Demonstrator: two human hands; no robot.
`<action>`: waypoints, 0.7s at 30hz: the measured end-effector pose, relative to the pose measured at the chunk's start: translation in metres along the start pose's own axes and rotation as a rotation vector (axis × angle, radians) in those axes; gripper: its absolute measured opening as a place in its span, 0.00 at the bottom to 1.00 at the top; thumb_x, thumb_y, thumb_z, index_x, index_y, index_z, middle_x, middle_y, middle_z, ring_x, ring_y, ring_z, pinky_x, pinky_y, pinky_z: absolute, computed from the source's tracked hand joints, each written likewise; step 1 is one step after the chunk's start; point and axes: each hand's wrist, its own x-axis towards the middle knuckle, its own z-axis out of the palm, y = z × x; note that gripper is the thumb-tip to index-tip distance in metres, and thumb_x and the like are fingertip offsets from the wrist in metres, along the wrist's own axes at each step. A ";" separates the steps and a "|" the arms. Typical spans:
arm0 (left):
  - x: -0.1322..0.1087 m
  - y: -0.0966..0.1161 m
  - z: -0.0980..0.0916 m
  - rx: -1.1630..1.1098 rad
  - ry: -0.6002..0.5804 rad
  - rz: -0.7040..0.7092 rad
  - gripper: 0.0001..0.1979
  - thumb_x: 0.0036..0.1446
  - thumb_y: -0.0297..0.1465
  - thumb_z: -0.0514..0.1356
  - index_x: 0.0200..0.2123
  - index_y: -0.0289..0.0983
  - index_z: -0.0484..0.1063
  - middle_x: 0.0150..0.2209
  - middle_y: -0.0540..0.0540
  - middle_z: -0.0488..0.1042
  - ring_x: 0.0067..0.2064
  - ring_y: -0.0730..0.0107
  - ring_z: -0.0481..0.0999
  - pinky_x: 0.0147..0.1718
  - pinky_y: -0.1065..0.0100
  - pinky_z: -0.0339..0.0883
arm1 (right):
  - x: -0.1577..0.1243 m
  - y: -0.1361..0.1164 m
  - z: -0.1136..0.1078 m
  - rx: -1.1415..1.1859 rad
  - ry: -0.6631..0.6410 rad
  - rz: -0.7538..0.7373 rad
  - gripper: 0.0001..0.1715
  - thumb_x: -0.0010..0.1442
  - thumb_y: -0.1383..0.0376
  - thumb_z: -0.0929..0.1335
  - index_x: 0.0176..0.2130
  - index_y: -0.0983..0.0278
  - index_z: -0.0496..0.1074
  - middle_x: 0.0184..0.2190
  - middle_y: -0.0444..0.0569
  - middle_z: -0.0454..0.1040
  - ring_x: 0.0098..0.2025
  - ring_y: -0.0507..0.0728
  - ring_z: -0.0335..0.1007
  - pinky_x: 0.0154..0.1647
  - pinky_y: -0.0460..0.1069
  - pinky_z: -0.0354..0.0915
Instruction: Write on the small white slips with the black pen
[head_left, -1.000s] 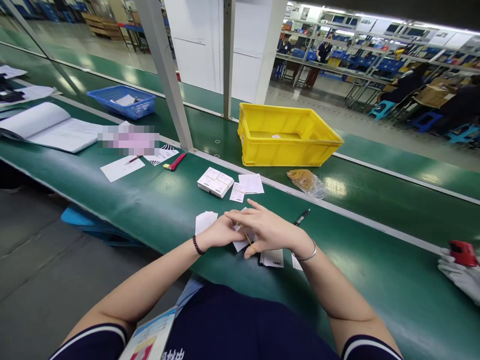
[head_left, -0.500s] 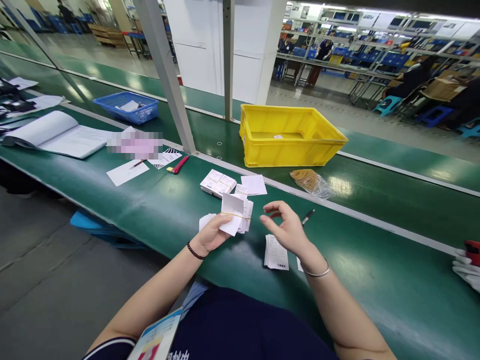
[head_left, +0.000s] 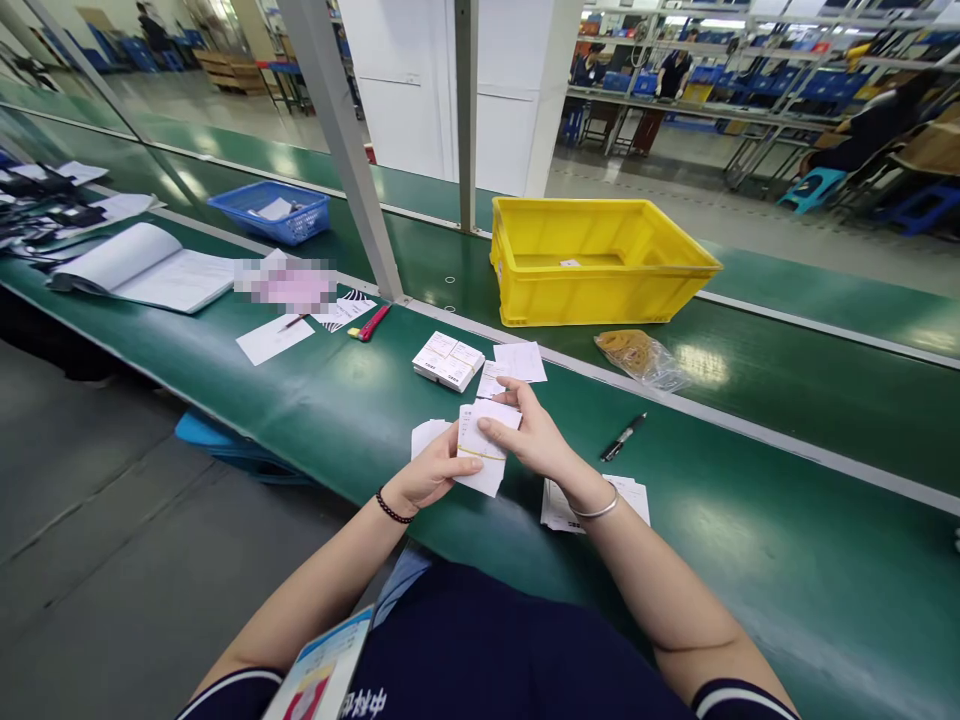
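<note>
Both of my hands grip one bundle of white cards (head_left: 481, 452) with a thin rubber band round its middle, just above the green bench (head_left: 315, 390). My left hand (head_left: 431, 470) pinches the bundle's lower left edge. My right hand (head_left: 529, 432) closes on its right side, thumb across the front. A few loose white cards (head_left: 426, 432) lie under my left hand. Another flat stack of printed cards (head_left: 559, 508) rests by my right wrist. A banded pack of cards (head_left: 448, 360) and loose slips (head_left: 519, 362) lie further out.
A yellow crate (head_left: 600, 262) stands behind, with a bag of rubber bands (head_left: 639, 356) beside it. A black pen (head_left: 622, 436) lies to the right. Left are a red cutter (head_left: 372, 322), paper sheet (head_left: 274, 338), open book (head_left: 150, 268) and blue basket (head_left: 271, 210). Metal posts (head_left: 352, 160) rise from the bench.
My right hand, which had come off the bundle and hung open, has closed on it again. The bundle has dropped slightly toward the bench. The view has shifted a little.
</note>
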 end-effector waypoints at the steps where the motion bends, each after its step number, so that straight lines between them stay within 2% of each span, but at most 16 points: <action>1: 0.000 -0.001 0.001 0.006 0.003 -0.001 0.37 0.44 0.34 0.74 0.57 0.39 0.65 0.48 0.42 0.76 0.49 0.57 0.76 0.45 0.65 0.68 | 0.002 0.000 0.002 -0.034 0.002 0.007 0.48 0.49 0.46 0.73 0.61 0.61 0.56 0.52 0.55 0.66 0.49 0.62 0.69 0.51 0.61 0.68; 4: 0.000 -0.003 0.002 0.017 0.037 -0.002 0.37 0.45 0.34 0.73 0.58 0.38 0.66 0.48 0.41 0.77 0.49 0.57 0.76 0.45 0.65 0.68 | 0.009 0.001 0.006 -0.091 -0.036 0.033 0.48 0.52 0.46 0.72 0.62 0.64 0.56 0.50 0.56 0.67 0.49 0.62 0.69 0.54 0.62 0.66; 7: -0.005 0.011 -0.013 0.017 0.098 -0.024 0.31 0.46 0.38 0.72 0.52 0.34 0.70 0.47 0.38 0.77 0.46 0.54 0.78 0.45 0.63 0.70 | 0.011 0.003 0.000 -0.053 -0.071 0.024 0.46 0.60 0.43 0.64 0.65 0.64 0.50 0.55 0.60 0.65 0.52 0.62 0.69 0.57 0.62 0.64; 9: -0.009 0.032 -0.038 0.056 0.212 0.009 0.29 0.44 0.38 0.72 0.49 0.33 0.73 0.46 0.37 0.78 0.46 0.53 0.78 0.45 0.60 0.71 | 0.008 0.004 -0.009 -0.019 -0.047 -0.014 0.46 0.60 0.42 0.64 0.66 0.62 0.49 0.59 0.61 0.62 0.58 0.63 0.65 0.59 0.63 0.63; 12: -0.018 0.075 -0.090 0.210 0.455 0.106 0.27 0.44 0.38 0.71 0.47 0.34 0.73 0.46 0.38 0.78 0.50 0.49 0.76 0.50 0.55 0.71 | 0.001 0.007 -0.025 -0.014 -0.032 -0.048 0.46 0.56 0.42 0.68 0.64 0.57 0.53 0.59 0.59 0.64 0.62 0.64 0.61 0.60 0.64 0.63; 15: -0.026 0.113 -0.139 0.329 0.637 0.028 0.23 0.46 0.38 0.68 0.45 0.36 0.73 0.47 0.38 0.78 0.51 0.48 0.76 0.50 0.53 0.72 | -0.004 0.010 -0.038 -0.031 -0.049 -0.038 0.42 0.56 0.44 0.69 0.62 0.57 0.57 0.57 0.58 0.66 0.61 0.64 0.63 0.59 0.64 0.64; 18: -0.030 0.132 -0.170 0.479 0.741 -0.085 0.19 0.53 0.40 0.63 0.44 0.34 0.73 0.46 0.38 0.78 0.49 0.50 0.77 0.48 0.54 0.72 | -0.003 0.016 -0.050 -0.070 -0.034 -0.025 0.39 0.57 0.45 0.69 0.61 0.57 0.60 0.58 0.57 0.67 0.59 0.65 0.66 0.57 0.64 0.67; 21: -0.033 0.140 -0.191 0.583 0.810 -0.160 0.19 0.54 0.42 0.63 0.40 0.32 0.72 0.42 0.36 0.77 0.49 0.47 0.76 0.49 0.50 0.70 | 0.008 0.030 -0.069 -0.162 0.056 -0.007 0.34 0.57 0.47 0.69 0.57 0.60 0.65 0.56 0.58 0.70 0.55 0.65 0.69 0.55 0.63 0.68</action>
